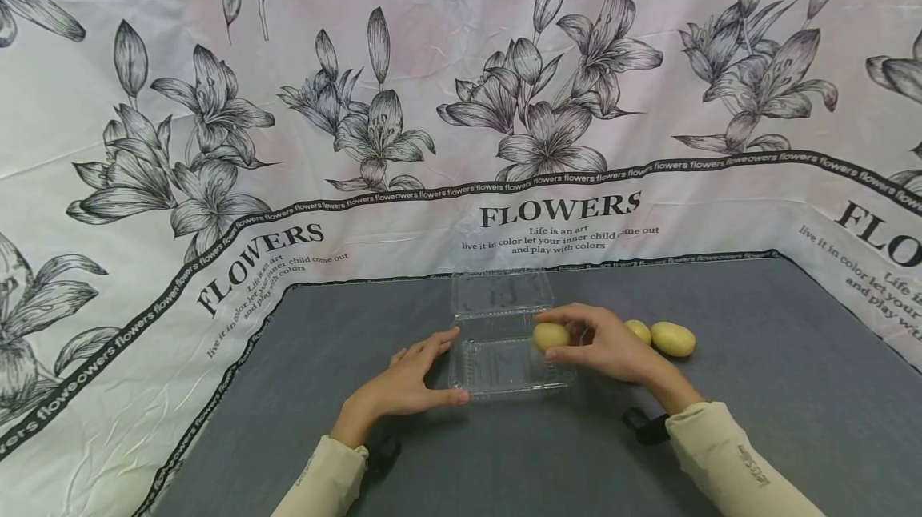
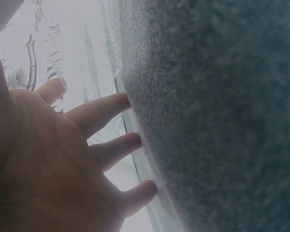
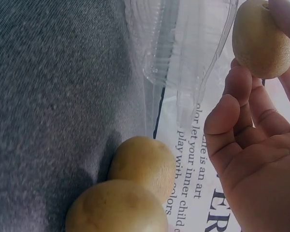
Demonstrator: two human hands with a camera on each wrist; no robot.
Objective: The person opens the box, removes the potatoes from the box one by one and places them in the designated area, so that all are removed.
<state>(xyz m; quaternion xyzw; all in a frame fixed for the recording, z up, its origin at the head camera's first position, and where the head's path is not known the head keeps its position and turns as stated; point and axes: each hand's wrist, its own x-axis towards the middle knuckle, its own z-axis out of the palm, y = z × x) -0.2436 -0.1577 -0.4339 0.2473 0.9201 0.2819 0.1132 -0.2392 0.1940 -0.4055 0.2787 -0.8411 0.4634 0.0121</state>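
Note:
A clear plastic clamshell box (image 1: 497,365) lies on the table with its lid (image 1: 500,293) raised at the back. Between thumb and fingers, my right hand (image 1: 608,345) pinches a yellow potato (image 1: 551,338) over the box's right side. In the right wrist view that potato (image 3: 261,41) shows held off the table, near the box's clear wall (image 3: 159,43). My left hand (image 1: 403,381) is at the box's left side, fingers spread and fairly straight, fingertips right at the edge. The left wrist view shows the palm and spread fingers (image 2: 104,113).
Two more potatoes lie on the table right of the box, one potato (image 1: 673,338) partly in front of the other (image 1: 637,331). A grey cloth (image 1: 288,421) covers the table. Behind it hangs a white curtain (image 1: 403,245) printed with flowers and lettering.

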